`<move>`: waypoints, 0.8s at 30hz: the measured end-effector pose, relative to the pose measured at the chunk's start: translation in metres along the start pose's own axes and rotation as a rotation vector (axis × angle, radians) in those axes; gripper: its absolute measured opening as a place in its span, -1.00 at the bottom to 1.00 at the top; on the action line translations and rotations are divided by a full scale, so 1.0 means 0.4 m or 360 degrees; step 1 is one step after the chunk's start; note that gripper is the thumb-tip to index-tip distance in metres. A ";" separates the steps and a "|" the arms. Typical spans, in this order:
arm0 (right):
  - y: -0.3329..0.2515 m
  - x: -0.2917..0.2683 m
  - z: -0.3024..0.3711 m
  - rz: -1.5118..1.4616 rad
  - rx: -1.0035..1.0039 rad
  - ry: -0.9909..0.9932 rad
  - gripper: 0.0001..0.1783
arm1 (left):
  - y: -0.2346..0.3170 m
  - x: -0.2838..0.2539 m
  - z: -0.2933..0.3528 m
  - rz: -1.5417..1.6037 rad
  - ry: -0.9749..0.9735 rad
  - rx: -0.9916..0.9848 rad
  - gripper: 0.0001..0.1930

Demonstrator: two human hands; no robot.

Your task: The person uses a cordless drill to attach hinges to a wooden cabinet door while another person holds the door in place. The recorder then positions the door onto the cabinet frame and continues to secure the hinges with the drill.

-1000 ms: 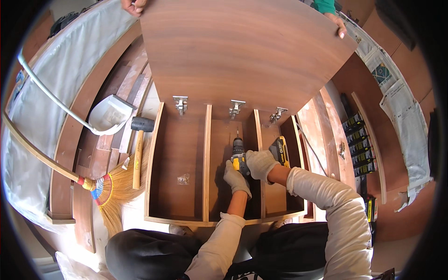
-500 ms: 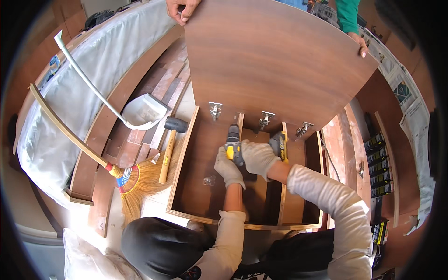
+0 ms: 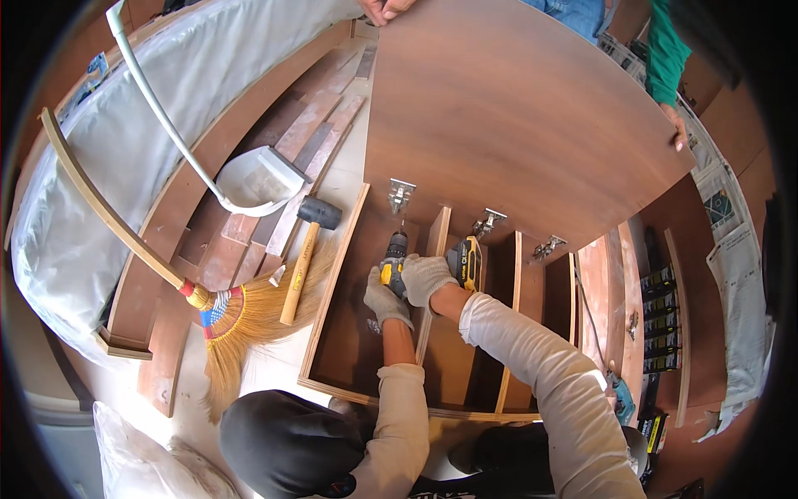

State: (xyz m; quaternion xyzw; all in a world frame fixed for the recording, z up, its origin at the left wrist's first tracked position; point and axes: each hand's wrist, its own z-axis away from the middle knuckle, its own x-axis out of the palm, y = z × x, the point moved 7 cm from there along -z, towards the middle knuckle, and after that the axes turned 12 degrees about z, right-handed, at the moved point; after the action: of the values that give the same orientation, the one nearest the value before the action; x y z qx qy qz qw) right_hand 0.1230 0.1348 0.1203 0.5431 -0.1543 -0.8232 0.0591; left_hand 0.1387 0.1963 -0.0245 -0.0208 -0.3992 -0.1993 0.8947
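Both my gloved hands are on a yellow-and-black cordless drill (image 3: 397,246). My right hand (image 3: 426,279) is closed round its handle, with the battery (image 3: 468,264) showing beyond. My left hand (image 3: 386,301) is wrapped against the drill's body. The bit points away from me, just below the leftmost metal hinge (image 3: 401,195); I cannot tell whether they touch. That hinge, a middle hinge (image 3: 489,221) and a right hinge (image 3: 549,247) sit along the lower edge of a brown wood panel (image 3: 532,108). Below my hands lies an open wooden cabinet box (image 3: 331,291) with dividers.
Another person's hand (image 3: 384,8) and a second hand (image 3: 675,125) hold the panel's far edge. Left of the box lie a rubber mallet (image 3: 301,270), a straw broom (image 3: 241,320) and a dustpan (image 3: 259,179). A teal power tool (image 3: 622,397) is at the right.
The drill and both hands have moved left, bringing the bit from between two hinges to the leftmost one. The whole view has also shifted somewhat.
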 end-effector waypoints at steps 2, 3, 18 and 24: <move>-0.009 0.007 -0.016 0.0044 0.0022 0.0058 -0.25 | -0.004 0.001 -0.017 0.0107 -0.0064 -0.0065 -0.71; -0.010 0.013 -0.025 0.0064 0.0037 0.0060 -0.25 | -0.003 0.000 -0.026 0.0109 -0.0067 -0.0055 -0.71; 0.004 0.032 -0.077 0.0020 0.0080 0.0042 -0.32 | -0.027 0.016 -0.066 0.0143 -0.0194 -0.0169 -0.62; -0.006 0.039 -0.079 0.0035 0.0040 0.0116 -0.35 | -0.038 -0.021 -0.106 0.0187 -0.0162 -0.0192 -0.60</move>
State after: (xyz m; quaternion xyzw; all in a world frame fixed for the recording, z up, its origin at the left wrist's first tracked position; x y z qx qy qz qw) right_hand 0.1456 0.1270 0.0946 0.5718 -0.1683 -0.8002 0.0671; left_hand 0.1579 0.1768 -0.0615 -0.1081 -0.4296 -0.1688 0.8805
